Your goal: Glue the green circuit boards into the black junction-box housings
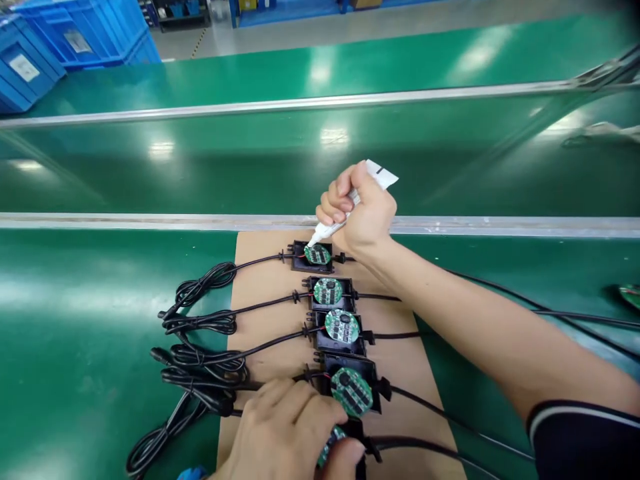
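My right hand is closed round a white glue tube, its nozzle touching the round green circuit board in the farthest black housing. Several more black housings with green boards lie in a row on a brown cardboard sheet. My left hand rests closed on the nearest housing, its thumb and fingers around the board at the bottom edge. Black cables run out of both sides of each housing.
Bundled black cables lie left of the cardboard on the green belt. A metal rail crosses behind the sheet. Blue crates stand far left. Another green board sits at the right edge.
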Demonstrator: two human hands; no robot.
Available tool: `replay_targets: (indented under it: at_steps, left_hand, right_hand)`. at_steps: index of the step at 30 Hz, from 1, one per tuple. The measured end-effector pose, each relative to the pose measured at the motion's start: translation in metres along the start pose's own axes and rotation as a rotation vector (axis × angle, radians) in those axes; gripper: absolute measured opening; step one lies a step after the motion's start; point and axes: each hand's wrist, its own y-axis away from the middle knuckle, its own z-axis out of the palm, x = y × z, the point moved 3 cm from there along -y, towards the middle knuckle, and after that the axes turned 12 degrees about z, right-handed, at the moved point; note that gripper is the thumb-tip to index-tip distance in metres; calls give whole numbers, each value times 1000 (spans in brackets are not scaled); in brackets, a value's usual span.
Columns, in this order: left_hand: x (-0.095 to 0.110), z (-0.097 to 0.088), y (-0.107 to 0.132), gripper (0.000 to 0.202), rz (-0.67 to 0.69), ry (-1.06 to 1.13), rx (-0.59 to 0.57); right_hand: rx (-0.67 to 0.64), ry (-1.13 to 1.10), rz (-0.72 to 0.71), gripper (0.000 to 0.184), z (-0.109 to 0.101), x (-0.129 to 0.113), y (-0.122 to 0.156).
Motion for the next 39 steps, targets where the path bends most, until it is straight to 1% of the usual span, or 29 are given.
replay_targets:
  at_steps: [6,10,13,16,24,33,36,39]
  left_hand:
    - [-1,-4,-4,9,0,11,-27]
    - [-2,-3,-5,8,-14,20,-34]
    - [-1,-2,-4,8,-18,7,-38]
    - [0,-1,-4,9,-3,1,-41]
    - [0,-2,-4,7,9,12,-51]
    - [-1,-2,0,13,-27,36,-106]
    - [-2,-2,1,15,-40,46,-133]
    - [-2,-2,1,16,-44,61,-141]
  right_hand:
    - [-57,45,-32,53,4,-1,1]
    - [-54,47,-36,53,4,-4,3]
    - [-48,68,-16,53,3,-6,8]
    - [-68,92,-4,52,3,-9,14]
    - [-132,88,-24,53,4,-12,25]
    - [-125,130,15,53,-1,-17,32]
    - [-99,122,-1,55,-3,-19,31]
    - [-47,124,-6,57,-5,-20,28]
